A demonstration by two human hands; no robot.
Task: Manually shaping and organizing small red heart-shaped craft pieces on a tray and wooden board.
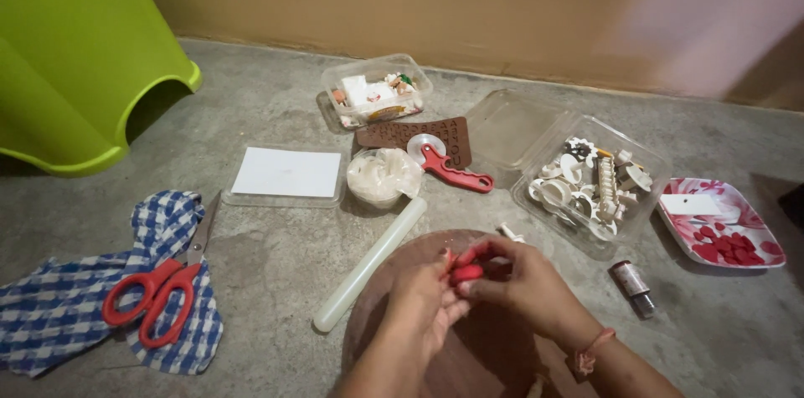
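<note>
Red dough (466, 272) (small lump), pinched between fingers (484, 252)

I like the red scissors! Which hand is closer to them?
Left. The left hand is nearer the red scissors; the right hand sits farther away, beyond it.

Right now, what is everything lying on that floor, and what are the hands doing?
Stool: one, lime green, far left.
Cloth: one, blue-white check, left.
Scissors: one, red handles, on the cloth.
Tray with white sheet: one, clear, centre left.
Rolling pin: one, pale, beside the board.
Board: one, round, brown, under the hands.
Wheel cutter: one, red handle, centre.
Mould: one, brown, behind the cutter.
Box of cutters: one, clear, white pieces, right.
Plate: one, red-white, far right.
Red lump: one, between both hands.
Left hand, right hand: pinching the lump.
</note>
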